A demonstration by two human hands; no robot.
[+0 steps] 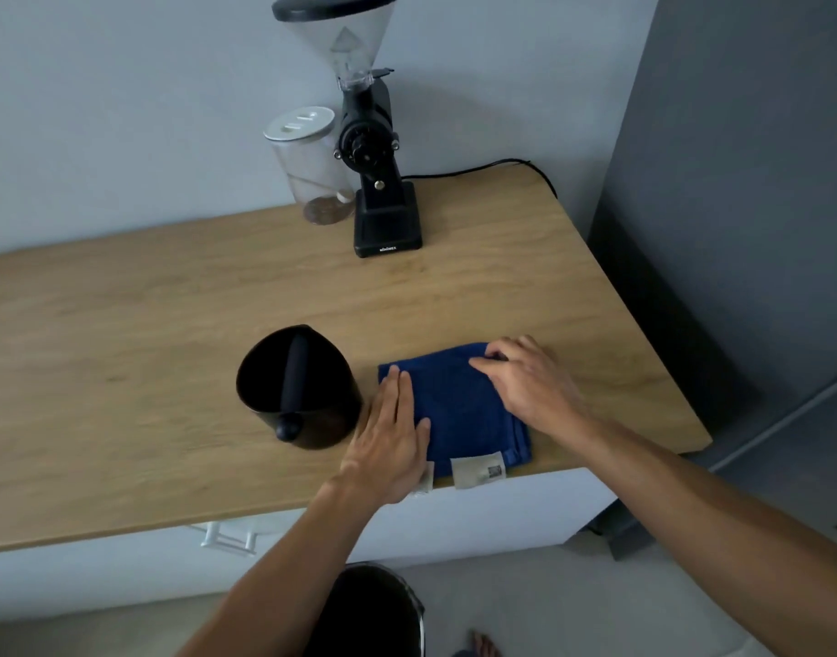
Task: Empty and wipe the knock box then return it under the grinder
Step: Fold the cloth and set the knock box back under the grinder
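- On counter [170, 348] front: left hand [392, 433] flat, fingers straight, pressing blue cloth [459, 405].
- Right hand [530, 381] fingers bent at far corner; grip unclear.
- Best: bunch cloth firmly, steady knock box [321, 410] while wiping.

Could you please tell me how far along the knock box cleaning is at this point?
Done: unclear. The knock box stands upright on the counter, and its inside is too dark to show whether it is emptied. In hand: both hands are on the folded blue cloth, the left hand flat, the right hand with fingers bent at its far corner. Left: returning the box to the grinder.
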